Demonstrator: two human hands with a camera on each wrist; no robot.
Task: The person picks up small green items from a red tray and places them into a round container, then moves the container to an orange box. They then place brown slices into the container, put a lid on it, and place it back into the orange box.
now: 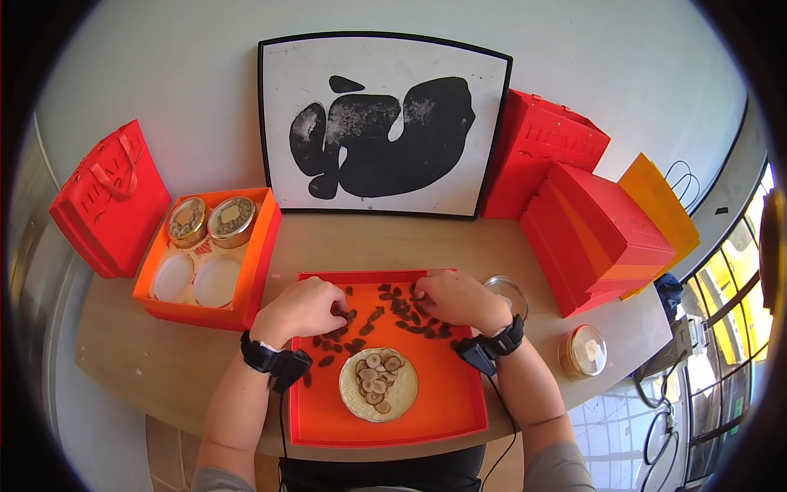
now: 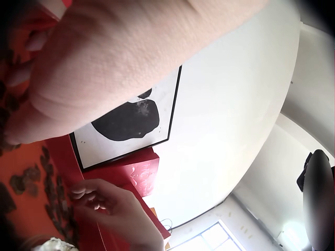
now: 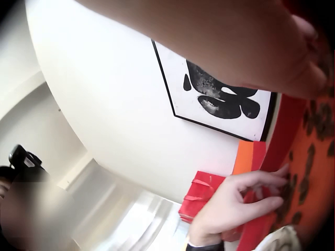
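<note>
An orange tray [image 1: 443, 410] with a red rim lies before me, small dark wrinkled pieces [image 1: 402, 307] scattered over its far half. My left hand [image 1: 305, 310] reaches down to the pieces on the left; in the right wrist view a gap shows between its thumb and bent fingers. Over the far right part of the tray is my right hand [image 1: 463, 297], fingers bent down at the dark pieces; I cannot tell if it pinches one. Nearer me in the tray, a pale round dish [image 1: 351, 399] carries several round light-brown slices [image 1: 375, 384].
An orange box [image 1: 193, 316] at left holds two lidded jars [image 1: 232, 221] beside two round hollows. A framed black-and-white picture [image 1: 385, 135] leans on the wall. Red bags [image 1: 111, 201] and stacked red boxes [image 1: 594, 238] flank it. One jar [image 1: 584, 353] and a clear lid [image 1: 510, 291] sit at right.
</note>
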